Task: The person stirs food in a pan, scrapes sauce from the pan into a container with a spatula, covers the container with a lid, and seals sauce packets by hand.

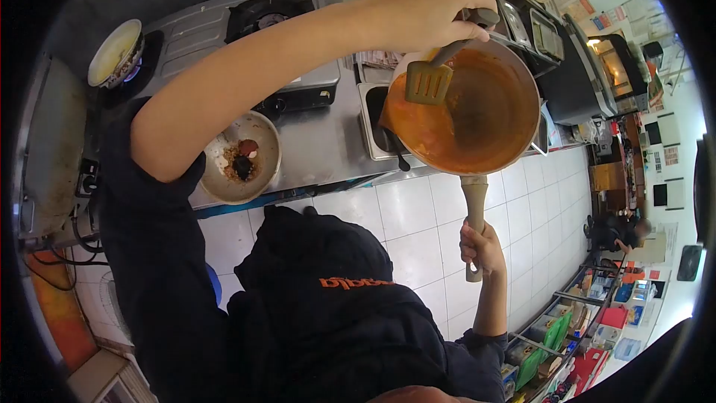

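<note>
So the deep round pan with a cream rim and beige handle (496,108) is held up and tipped, its inside smeared orange, with thick orange sauce (421,130) pooled toward the steel container side. My right hand (485,246) is wrapped around the handle, and my left hand (466,15) grips a dark-handled slotted brown spatula (429,83), its head by the sauce-side rim.

Pan's partly above the rectangular steel container (365,116) at the counter edge, the rest out over open white tile floor (410,216). Shiny steel counter (321,130), pale bowl of spices (267,157) near the edge, gas stove (194,33) behind. Another person (611,233) is way across the kitchen.
</note>
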